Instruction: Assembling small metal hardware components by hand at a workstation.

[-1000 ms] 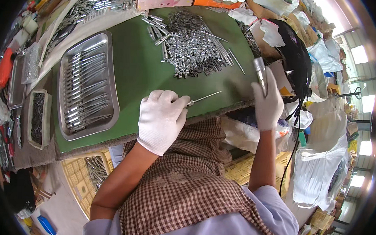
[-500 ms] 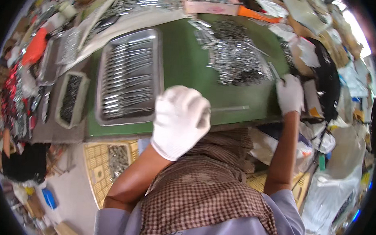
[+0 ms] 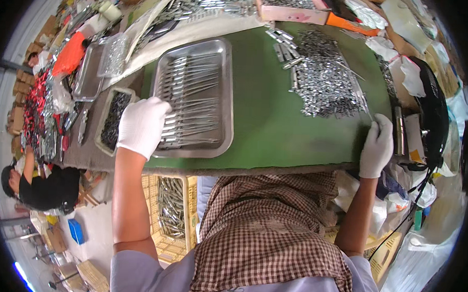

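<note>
My left hand [image 3: 142,127], in a white glove, is closed at the left side of a metal tray [image 3: 228,101]. Its curled fingers are at the ends of the thin metal rods [image 3: 196,107] with thicker silver ends, which lie side by side in that tray. Whatever those fingers hold is hidden. Far to the right, my gloved right hand [image 3: 377,147] pinches the near end of a thin metal rod [image 3: 368,111]. Just left of that rod, a heap of small shiny metal parts [image 3: 328,79] is spread on the green mat [image 3: 266,121].
A pale bin of dark small parts [image 3: 104,140] stands left of the tray. A pink box [image 3: 292,14] of metal parts is at the back. Beside my right hand stands a metal cylinder [image 3: 399,130]. A yellow crate [image 3: 189,212] sits below the table edge. Another person [image 3: 49,187] is at far left.
My left hand has moved left, from the tray's right near corner to its left side. The strip beside it over the mat is gone from there. The whole view has shifted.
</note>
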`<action>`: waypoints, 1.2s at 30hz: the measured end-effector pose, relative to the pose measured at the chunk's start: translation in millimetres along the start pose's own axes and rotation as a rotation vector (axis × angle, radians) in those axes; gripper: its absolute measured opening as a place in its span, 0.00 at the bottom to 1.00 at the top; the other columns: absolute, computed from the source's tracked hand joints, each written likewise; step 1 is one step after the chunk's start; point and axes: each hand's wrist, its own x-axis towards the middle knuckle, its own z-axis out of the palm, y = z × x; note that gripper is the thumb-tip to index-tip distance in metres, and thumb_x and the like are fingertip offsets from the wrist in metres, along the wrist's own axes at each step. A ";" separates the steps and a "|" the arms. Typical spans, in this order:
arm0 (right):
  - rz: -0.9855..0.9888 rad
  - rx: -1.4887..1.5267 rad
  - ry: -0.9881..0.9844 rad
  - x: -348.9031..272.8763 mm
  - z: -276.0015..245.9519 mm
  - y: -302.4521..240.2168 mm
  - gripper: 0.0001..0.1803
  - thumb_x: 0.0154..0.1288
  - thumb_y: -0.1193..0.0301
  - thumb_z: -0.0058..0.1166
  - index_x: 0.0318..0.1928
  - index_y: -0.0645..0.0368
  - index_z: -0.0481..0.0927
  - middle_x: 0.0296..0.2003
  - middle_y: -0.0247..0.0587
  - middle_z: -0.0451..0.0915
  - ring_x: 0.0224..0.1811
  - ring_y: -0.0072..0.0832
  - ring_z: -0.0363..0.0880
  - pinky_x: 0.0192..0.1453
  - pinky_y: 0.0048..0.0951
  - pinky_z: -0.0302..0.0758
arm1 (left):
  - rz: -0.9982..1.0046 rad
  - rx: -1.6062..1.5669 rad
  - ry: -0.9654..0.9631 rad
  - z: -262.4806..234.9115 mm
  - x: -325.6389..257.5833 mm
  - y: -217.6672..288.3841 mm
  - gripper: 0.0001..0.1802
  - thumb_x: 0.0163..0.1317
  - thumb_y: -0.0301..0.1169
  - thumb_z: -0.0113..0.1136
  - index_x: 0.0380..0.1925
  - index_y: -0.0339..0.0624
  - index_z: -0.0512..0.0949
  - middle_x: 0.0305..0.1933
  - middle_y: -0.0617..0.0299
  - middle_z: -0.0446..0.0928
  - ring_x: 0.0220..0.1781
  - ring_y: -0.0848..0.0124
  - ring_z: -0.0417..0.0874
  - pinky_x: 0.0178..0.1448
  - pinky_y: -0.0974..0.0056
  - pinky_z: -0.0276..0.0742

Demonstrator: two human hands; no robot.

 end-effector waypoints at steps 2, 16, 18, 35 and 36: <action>-0.060 -0.013 0.043 -1.1 1.8 -4.3 0.10 0.72 0.75 0.54 0.52 0.60 0.80 0.43 0.50 0.85 0.46 0.48 0.84 0.51 0.41 0.78 | 0.048 0.093 0.006 -12.7 15.4 15.7 0.06 0.64 0.31 0.58 0.35 0.50 0.85 0.37 0.59 0.83 0.42 0.58 0.86 0.49 0.53 0.80; 0.032 0.084 0.070 1.7 -1.8 -13.4 0.08 0.68 0.76 0.56 0.47 0.59 0.80 0.38 0.51 0.84 0.42 0.50 0.83 0.46 0.43 0.78 | 0.659 -0.035 0.339 21.2 200.7 115.3 0.13 0.56 0.27 0.60 0.43 0.48 0.82 0.43 0.57 0.78 0.47 0.56 0.82 0.53 0.53 0.80; 0.033 0.092 0.087 2.0 -2.8 -14.2 0.07 0.68 0.76 0.56 0.46 0.59 0.80 0.37 0.50 0.84 0.41 0.49 0.83 0.46 0.42 0.78 | 0.583 -0.015 0.223 12.3 182.1 114.8 0.12 0.56 0.27 0.59 0.41 0.46 0.80 0.41 0.57 0.78 0.47 0.56 0.82 0.56 0.53 0.78; -0.229 0.229 -0.412 -21.8 -52.6 -41.4 0.10 0.57 0.79 0.61 0.41 0.57 0.85 0.39 0.44 0.84 0.45 0.46 0.83 0.50 0.42 0.79 | 0.471 -0.710 0.389 30.6 27.4 216.2 0.10 0.53 0.27 0.72 0.35 0.44 0.82 0.35 0.58 0.80 0.36 0.57 0.81 0.41 0.55 0.76; -0.232 0.217 -0.407 -23.0 -52.4 -43.6 0.09 0.57 0.78 0.62 0.40 0.56 0.85 0.39 0.42 0.84 0.45 0.44 0.82 0.51 0.42 0.78 | 0.417 -0.740 0.389 32.9 25.7 217.7 0.10 0.52 0.28 0.72 0.35 0.44 0.82 0.35 0.59 0.79 0.36 0.57 0.81 0.42 0.54 0.76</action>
